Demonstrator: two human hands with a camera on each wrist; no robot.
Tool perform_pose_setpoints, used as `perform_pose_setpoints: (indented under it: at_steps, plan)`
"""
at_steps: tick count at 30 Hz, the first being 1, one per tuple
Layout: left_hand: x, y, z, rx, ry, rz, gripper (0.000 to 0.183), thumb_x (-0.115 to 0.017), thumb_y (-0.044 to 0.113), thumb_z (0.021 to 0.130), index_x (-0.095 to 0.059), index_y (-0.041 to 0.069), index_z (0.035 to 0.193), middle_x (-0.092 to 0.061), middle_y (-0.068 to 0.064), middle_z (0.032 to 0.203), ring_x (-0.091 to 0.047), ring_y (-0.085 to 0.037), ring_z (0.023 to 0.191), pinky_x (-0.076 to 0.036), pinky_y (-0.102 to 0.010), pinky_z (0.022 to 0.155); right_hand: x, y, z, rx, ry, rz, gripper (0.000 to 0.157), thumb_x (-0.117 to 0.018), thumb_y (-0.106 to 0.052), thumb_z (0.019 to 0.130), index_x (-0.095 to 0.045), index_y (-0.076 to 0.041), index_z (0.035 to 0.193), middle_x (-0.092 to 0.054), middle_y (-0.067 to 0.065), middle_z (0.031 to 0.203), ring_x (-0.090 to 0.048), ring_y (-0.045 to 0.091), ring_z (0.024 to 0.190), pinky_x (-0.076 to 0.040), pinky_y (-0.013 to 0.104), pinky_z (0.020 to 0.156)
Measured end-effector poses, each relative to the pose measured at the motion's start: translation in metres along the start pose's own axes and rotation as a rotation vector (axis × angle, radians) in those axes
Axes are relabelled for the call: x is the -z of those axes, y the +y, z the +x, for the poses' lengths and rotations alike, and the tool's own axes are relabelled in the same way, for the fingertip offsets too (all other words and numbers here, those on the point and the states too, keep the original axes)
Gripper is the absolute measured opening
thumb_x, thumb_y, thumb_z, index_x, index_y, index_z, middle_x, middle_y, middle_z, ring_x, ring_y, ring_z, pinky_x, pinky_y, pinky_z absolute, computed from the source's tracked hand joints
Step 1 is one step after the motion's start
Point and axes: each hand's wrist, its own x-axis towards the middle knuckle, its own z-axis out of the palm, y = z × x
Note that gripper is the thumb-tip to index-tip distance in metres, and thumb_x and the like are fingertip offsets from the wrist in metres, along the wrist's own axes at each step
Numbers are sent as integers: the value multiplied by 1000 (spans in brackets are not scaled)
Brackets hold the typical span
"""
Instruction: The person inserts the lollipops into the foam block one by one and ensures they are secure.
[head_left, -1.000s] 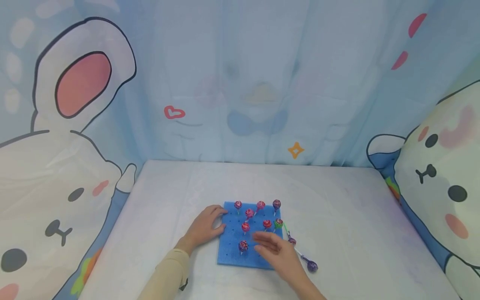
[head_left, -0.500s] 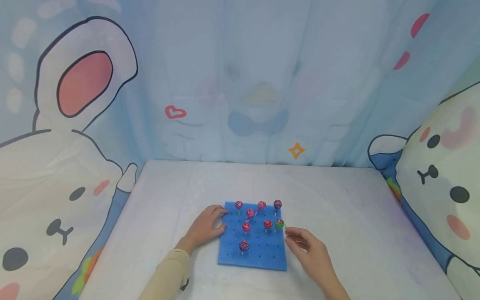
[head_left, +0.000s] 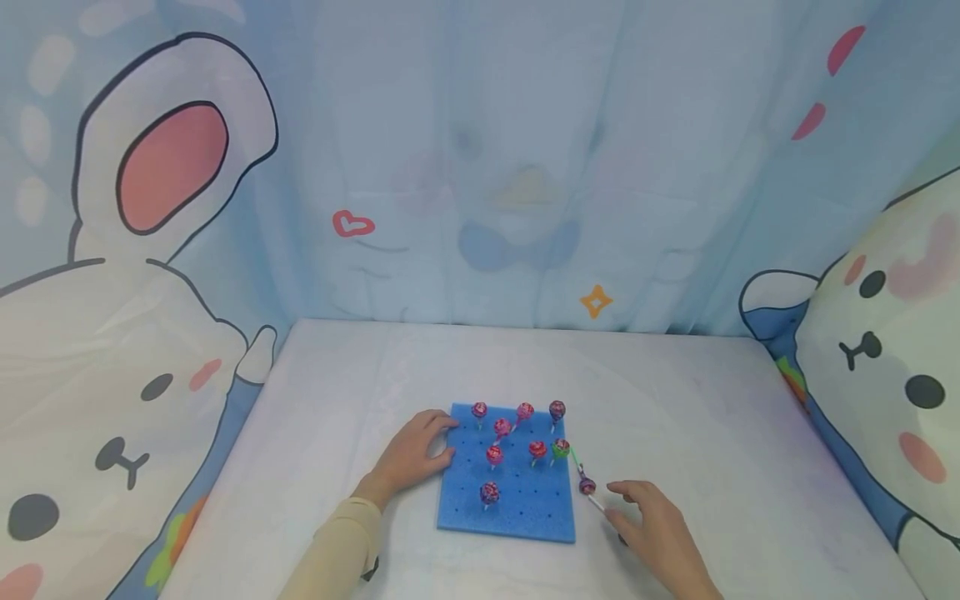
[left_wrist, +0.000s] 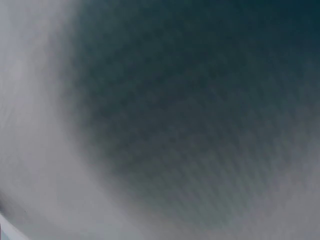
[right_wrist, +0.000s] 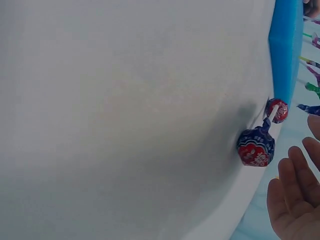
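A blue foam board (head_left: 517, 500) with rows of small holes lies on the table. Several wrapped lollipops stand in it by their sticks, among them a green one (head_left: 561, 449) at the right edge and a dark one (head_left: 489, 492) nearer the front. My left hand (head_left: 408, 454) rests with its fingertips at the board's left edge. Right of the board, my right hand (head_left: 656, 529) hovers around a loose lollipop, fingers apart and holding nothing. That lollipop (right_wrist: 256, 147), in a blue and red wrapper, is mostly hidden by the hand in the head view. Another loose lollipop (head_left: 587, 485) lies beyond it.
A white cloth covers the table (head_left: 360, 375). Behind stands a light blue curtain (head_left: 525, 167) with cartoon animals. The left wrist view is dark and blurred.
My right hand has moved from above the board, past its right edge, to the loose lollipops at the right. My left hand stays at the board's left edge.
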Motion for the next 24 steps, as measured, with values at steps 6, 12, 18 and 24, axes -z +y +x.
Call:
perform_pose_setpoints:
  at_steps: [6, 12, 18, 24]
  plan:
    - [2, 2, 0, -3, 5, 3, 43, -63, 36, 90, -59, 19, 130, -56, -1, 129, -49, -18, 126, -40, -36, 109, -6, 8, -1, -36, -38, 3, 40, -76, -11, 82, -63, 0, 119, -62, 14, 115, -59, 31, 103, -52, 50, 87]
    - [2, 2, -1, 2, 0, 10, 43, -63, 36, 90, -59, 19, 130, -56, -1, 130, -49, -18, 126, -40, -35, 109, -14, 15, -1, -61, -85, 11, 42, -76, -13, 82, -62, 1, 120, -64, 13, 113, -59, 35, 106, -50, 51, 90]
    - [2, 2, -1, 2, 0, 2, 43, -64, 36, 90, -59, 19, 130, -57, -1, 129, -49, -18, 126, -40, -35, 109, -15, 20, -4, -46, -110, -29, 45, -78, -12, 79, -62, 2, 119, -64, 13, 112, -58, 38, 110, -49, 51, 92]
    - [1, 1, 0, -12, 9, 1, 43, -64, 35, 90, -59, 18, 129, -57, -1, 128, -49, -18, 126, -39, -35, 109, -16, 24, -4, -76, -137, -65, 43, -79, -10, 77, -64, 0, 116, -63, 9, 104, -61, 33, 102, -52, 47, 86]
